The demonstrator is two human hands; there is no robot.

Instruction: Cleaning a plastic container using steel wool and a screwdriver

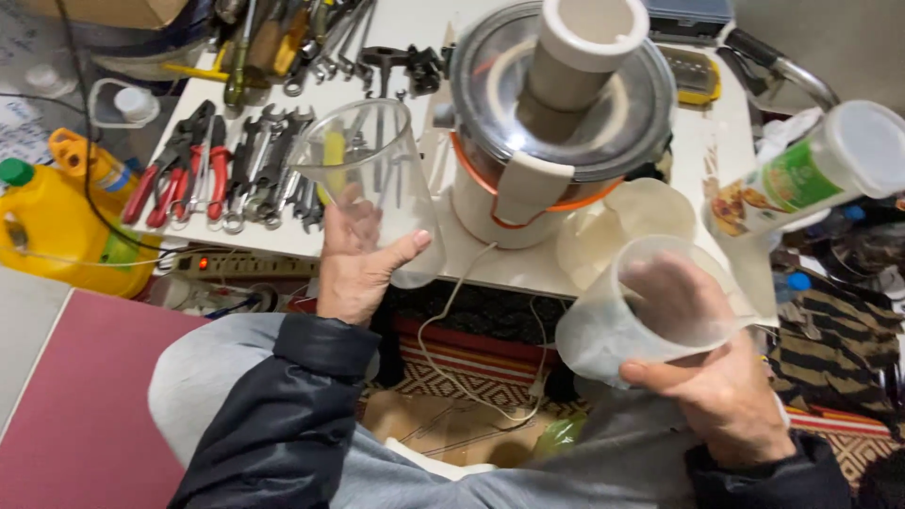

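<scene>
Clear plastic jugs (372, 170) fill both hands (353, 259).

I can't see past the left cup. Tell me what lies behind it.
Through the clear cup in the left hand show wrenches and a yellow-handled tool on the white table. The fingers behind its wall hide whatever lies lower.

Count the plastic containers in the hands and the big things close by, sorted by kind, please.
Clear plastic containers: 2, one in the left hand, one in the right hand
Juicer: 1
Yellow jug: 1
White-capped canister: 1
Total: 5
</scene>
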